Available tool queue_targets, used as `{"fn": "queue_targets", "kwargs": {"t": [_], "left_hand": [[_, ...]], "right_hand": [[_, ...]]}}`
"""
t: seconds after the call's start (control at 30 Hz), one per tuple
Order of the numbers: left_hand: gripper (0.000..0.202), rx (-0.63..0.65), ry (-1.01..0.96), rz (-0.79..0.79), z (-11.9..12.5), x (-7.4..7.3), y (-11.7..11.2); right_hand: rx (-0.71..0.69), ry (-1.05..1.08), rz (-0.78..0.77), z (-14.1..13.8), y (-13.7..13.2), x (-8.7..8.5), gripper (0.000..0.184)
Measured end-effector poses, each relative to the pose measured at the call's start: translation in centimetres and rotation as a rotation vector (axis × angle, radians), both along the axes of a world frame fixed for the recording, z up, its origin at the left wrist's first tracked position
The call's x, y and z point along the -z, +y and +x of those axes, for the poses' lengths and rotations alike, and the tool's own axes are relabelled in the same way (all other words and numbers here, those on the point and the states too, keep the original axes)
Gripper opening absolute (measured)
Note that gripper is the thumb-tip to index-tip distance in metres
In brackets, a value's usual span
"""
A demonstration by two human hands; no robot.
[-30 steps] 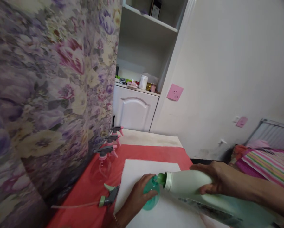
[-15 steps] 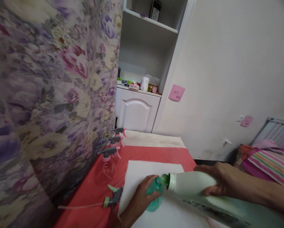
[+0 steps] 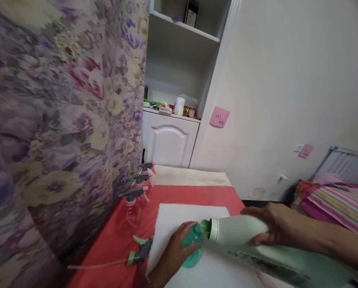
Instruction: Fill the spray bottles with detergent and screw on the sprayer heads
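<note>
Small green bottle (image 3: 191,239): one, roughly upright over the white sheet (image 3: 167,219) near the middle of the bench (image 3: 193,194); neck bare, no spray head on it.
Left hand (image 3: 176,246): curled around the small bottle's left side, thumb across the front.
Large pale bottle (image 3: 235,233): one, lying over nearly on its side, mouth facing left, base toward the near right.
Right hand (image 3: 269,225): clasped over the large bottle from above, fingers far side, thumb near side.
Green spout (image 3: 205,227): in the large bottle's mouth, at the small neck; from where I stand I cannot tell whether liquid is running.
Change, last second: next to none; everything slid slightly left together, so the viewpoint shifted, not the bottles.
Bearing on the work: pouring pose looks steady, alignment kept; fill level unreadable.
Loose spray head (image 3: 141,251): one, on the red cover, left of the left hand, tube pointing left.
Pink-collared spray bottles (image 3: 131,203): three, in a row along the left edge, heads on.
</note>
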State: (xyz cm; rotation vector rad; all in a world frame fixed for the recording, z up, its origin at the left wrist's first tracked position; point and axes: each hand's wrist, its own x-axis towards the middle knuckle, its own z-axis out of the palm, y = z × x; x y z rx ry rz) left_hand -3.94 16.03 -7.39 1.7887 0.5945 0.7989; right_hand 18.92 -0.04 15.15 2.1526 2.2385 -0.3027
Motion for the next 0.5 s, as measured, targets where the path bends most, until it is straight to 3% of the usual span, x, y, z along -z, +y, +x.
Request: {"fn": "queue_targets", "kwargs": {"t": [0.5], "left_hand": [[0.052,0.027,-0.03,0.03,0.05,0.36,0.34]], "right_hand": [[0.007,0.003,-0.004,-0.82,-0.1,-0.91,0.053]]}}
